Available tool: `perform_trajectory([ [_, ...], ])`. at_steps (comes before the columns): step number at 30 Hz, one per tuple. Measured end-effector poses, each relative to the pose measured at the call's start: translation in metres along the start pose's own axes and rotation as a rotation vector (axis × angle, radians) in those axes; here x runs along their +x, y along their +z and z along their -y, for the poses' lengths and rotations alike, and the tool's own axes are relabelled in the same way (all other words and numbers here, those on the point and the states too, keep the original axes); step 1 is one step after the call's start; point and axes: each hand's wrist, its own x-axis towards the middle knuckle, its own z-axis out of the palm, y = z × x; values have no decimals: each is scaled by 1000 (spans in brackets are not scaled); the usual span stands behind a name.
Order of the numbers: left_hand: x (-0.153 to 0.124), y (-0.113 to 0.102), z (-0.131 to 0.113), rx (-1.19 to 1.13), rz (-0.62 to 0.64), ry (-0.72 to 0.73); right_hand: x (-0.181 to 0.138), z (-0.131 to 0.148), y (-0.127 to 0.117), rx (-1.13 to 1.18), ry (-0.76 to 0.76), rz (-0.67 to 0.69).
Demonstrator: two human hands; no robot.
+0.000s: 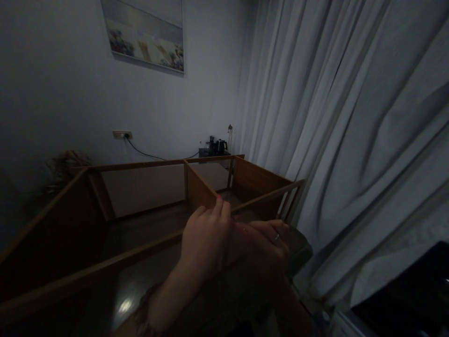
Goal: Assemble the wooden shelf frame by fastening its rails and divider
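Observation:
My left hand (pixel 206 234) lies over the front rail (pixel 140 256) of a wooden furniture frame, close to where its divider panel (pixel 199 185) meets the rail. Its fingers are curled closed, with red nails, and whatever they hold is hidden. Just right of it and slightly lower is my right hand (pixel 268 243), wearing a ring. Those fingers are also bent closed, their tips close to the left hand. Dim light and the hands themselves hide what is between them.
The frame's left side panel (pixel 45 220) and right end panel (pixel 259 178) rise around it. Long pale curtains (pixel 315 103) hang at the right. A black kettle (pixel 220 146) stands beyond the far rail; a cord (pixel 143 153) runs from a wall socket (pixel 121 135).

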Motion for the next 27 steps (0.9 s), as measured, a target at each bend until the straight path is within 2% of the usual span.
perform_trajectory([
  [4,1,1,2,-6,11,27,6,-6,1,106,-10,27],
  [8,1,0,3,-5,23,21,15,-19,-5,233,-176,120],
  [13,0,-1,2,-2,48,20,23,-31,-21,204,-335,259],
  [16,0,-4,1,6,51,10,25,-36,-24,155,-369,262],
  [19,1,-4,1,20,58,15,26,-41,-20,129,-394,196],
  [22,2,-2,1,16,50,16,25,-42,-14,132,-359,153],
  [27,1,1,1,7,26,-4,16,-28,-8,115,-93,202],
])
